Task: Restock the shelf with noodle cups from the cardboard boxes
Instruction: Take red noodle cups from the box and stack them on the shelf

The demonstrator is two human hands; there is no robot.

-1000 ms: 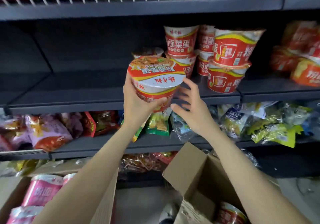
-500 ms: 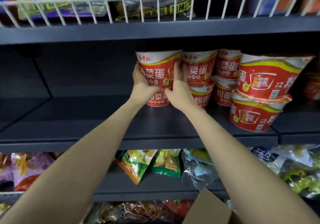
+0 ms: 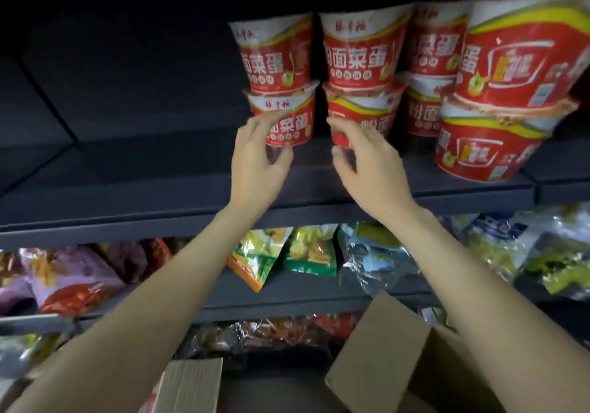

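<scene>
Both hands are up at the shelf [image 3: 191, 185] and neither has a grip on anything. The left hand [image 3: 258, 160] has its fingers spread and loosely bent, with the fingertips just in front of the lower left noodle cup [image 3: 287, 118]; I cannot tell if they touch it. The right hand [image 3: 367, 163] is open the same way, its fingertips in front of the lower cup next door [image 3: 367, 112].

Right above the left hand, a second red cup [image 3: 274, 51] sits on top of the lower left one. Above the right hand another cup [image 3: 360, 48] is stacked the same way. Further to the right of the hands stand more stacks of two (the picture is a bit blurry there), with a big near stack [image 3: 504, 93] at the shelf's front edge. To the left of the hands the shelf is dark and bare.

Below the arms, a lower shelf holds snack bags [image 3: 287, 253]. Lower still, under the right arm, is an open cardboard box [image 3: 383, 358], and a second box flap [image 3: 191, 384] shows under the left arm
</scene>
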